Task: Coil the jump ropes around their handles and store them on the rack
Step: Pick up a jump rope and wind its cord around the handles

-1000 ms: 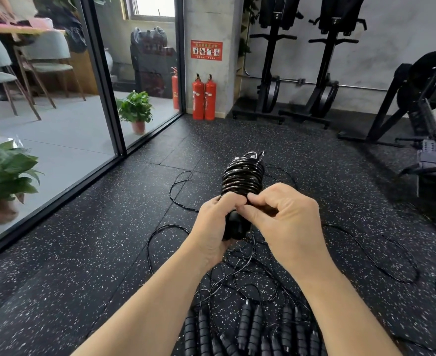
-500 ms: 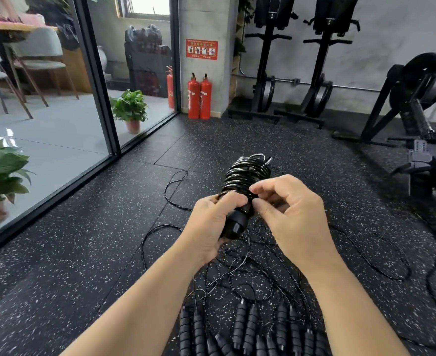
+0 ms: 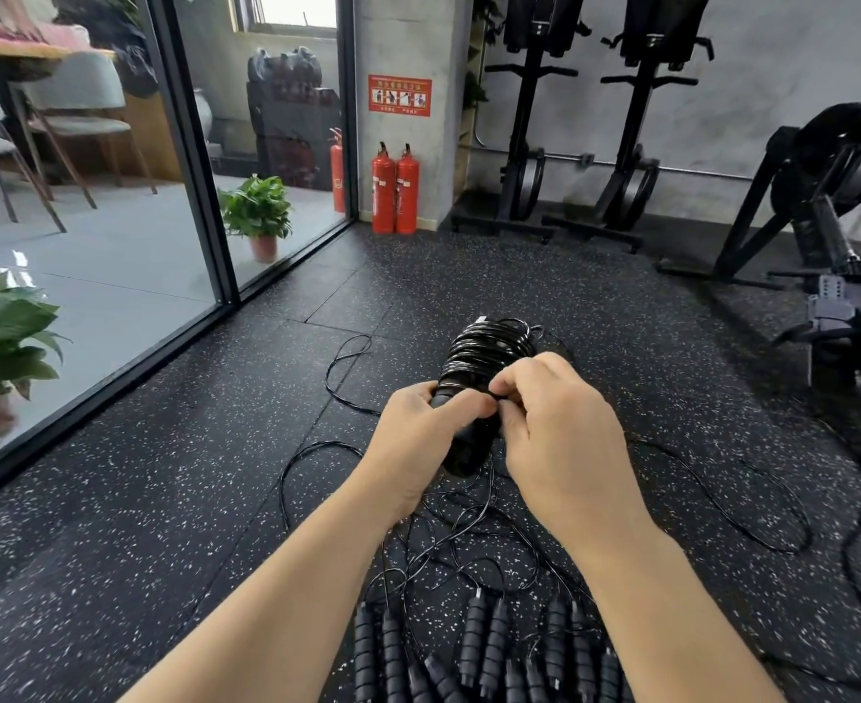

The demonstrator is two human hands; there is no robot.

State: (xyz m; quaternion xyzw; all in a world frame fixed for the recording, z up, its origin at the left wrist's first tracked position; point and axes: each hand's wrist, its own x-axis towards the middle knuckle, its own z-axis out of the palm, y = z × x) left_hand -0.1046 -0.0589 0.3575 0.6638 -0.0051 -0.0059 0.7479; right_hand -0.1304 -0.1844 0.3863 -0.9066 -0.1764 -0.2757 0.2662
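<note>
The coiled jump rope (image 3: 484, 357) is held up in front of the person, above the speckled rubber floor (image 3: 165, 499), its black cord wound in tight turns around the paired handles and tilted away toward the upper right. The left hand (image 3: 418, 438) wraps its fingers and thumb around the lower, bare end of the handles. The right hand (image 3: 555, 433) has its fingers curled in, thumb and fingertips pinching the cord right at the lowest turn of the coil, touching the left thumb. Loose cord hangs from the bundle to the floor.

Below the hands, more jump ropes (image 3: 489, 646) lie with their ribbed handles side by side and their cords (image 3: 722, 504) tangled in wide loops. Farther off stand two red fire extinguishers (image 3: 395, 190) against a pillar, potted plants (image 3: 258, 215) behind a glass partition (image 3: 114, 195), and black exercise machines (image 3: 824, 195) along the wall.
</note>
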